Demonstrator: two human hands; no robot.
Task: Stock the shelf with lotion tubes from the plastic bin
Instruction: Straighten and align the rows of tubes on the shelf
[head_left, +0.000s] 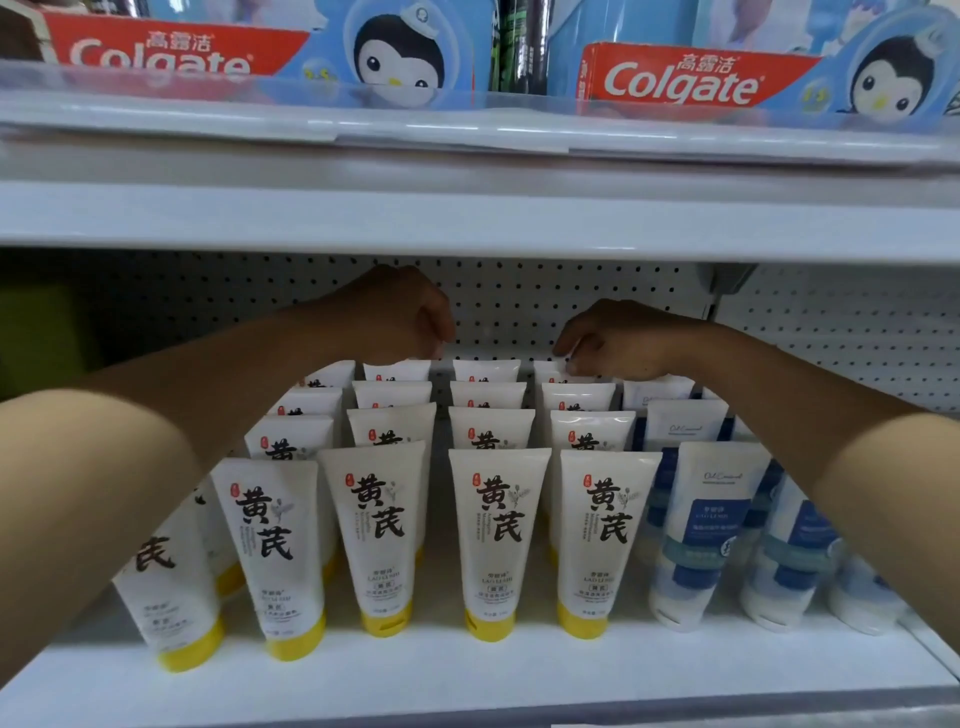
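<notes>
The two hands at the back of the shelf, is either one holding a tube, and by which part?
The right hand pinches the crimped top edge of a rear white yellow-capped lotion tube. The left hand hangs curled above the back row; its grip cannot be told.

Five rows of yellow-capped lotion tubes (382, 535), four deep where countable, two Colgate boxes (691, 78), two hands (400, 312) seen

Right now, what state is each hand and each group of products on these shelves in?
Left hand: fingers curled down at the back row of tubes; grip hidden.
Right hand: fingers pinching the top of a back-row tube.
Yellow-capped tubes: upright on caps, in rows.
Blue-and-white tubes: upright on white caps.
Colgate boxes: lying flat on the upper shelf.
</notes>
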